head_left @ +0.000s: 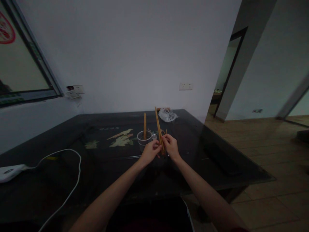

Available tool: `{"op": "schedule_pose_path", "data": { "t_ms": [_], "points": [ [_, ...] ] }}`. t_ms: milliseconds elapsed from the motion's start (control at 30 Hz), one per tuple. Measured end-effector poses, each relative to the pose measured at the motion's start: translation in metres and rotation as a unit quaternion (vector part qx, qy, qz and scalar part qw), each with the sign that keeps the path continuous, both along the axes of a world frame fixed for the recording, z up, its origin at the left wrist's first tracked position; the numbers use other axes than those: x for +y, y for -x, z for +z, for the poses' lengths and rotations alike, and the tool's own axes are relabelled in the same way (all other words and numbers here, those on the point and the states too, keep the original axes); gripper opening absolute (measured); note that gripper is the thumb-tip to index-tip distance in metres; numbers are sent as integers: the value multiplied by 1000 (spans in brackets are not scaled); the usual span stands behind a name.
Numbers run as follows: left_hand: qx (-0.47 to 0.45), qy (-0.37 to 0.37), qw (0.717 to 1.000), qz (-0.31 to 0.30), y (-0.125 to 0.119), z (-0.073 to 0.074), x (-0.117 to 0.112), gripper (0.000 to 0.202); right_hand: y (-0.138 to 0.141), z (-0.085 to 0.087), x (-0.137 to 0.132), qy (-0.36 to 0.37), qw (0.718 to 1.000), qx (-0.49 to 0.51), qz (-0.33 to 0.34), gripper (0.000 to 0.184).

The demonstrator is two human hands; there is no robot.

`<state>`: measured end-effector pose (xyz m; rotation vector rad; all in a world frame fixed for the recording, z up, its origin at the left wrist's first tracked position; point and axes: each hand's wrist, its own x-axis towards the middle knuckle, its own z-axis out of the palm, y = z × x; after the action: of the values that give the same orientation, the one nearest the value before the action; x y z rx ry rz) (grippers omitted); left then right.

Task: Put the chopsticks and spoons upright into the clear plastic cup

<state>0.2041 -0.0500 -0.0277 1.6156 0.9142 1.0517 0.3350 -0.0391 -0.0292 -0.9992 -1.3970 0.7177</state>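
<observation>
Between my two hands, chopsticks (158, 125) stand nearly upright, tips leaning slightly left. Fingers of my left hand (152, 150) close on their lower end from the left. My right hand (170, 145) pinches the same chopsticks from the right, a little higher. Just left of them is a clear plastic cup (142, 145) with more chopsticks (145, 124) standing in it. A small shiny round thing (154, 136) sits between the cup and my hands; its kind is unclear. Behind my right hand, thin stick ends poke out, mostly hidden.
A crumpled clear plastic bag (167, 115) lies at the back of the dark glossy table (101, 174). On the left, a white device (11, 172) trails a white cable (80, 164). A dark flat object (220, 158) lies to the right. The wall (135, 64) borders the table's far edge.
</observation>
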Motion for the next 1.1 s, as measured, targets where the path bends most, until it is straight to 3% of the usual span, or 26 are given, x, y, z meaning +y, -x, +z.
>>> {"op": "schedule_pose_path", "data": {
  "t_ms": [200, 467, 700, 933, 1100],
  "points": [
    [-27, -5, 1000, -3, 4, 0, 0, 32, 5, -1, -4, -16, 1000, 8, -16, 28],
    [-29, -28, 999, 12, 5, -2, -2, 34, 8, -5, -5, -57, 997, 3, -46, 27],
    [-24, -36, 999, 21, 7, 1, -4, 28, 8, -10, -3, -68, 997, -6, -30, 25],
    [28, -68, 997, 28, 13, 1, 0, 19, -1, 1, -2, -74, 995, -59, 6, 24],
    [142, -136, 980, 22, 16, -3, 0, 13, -12, 9, 4, -63, 997, -35, 15, 28]
  ]
}}
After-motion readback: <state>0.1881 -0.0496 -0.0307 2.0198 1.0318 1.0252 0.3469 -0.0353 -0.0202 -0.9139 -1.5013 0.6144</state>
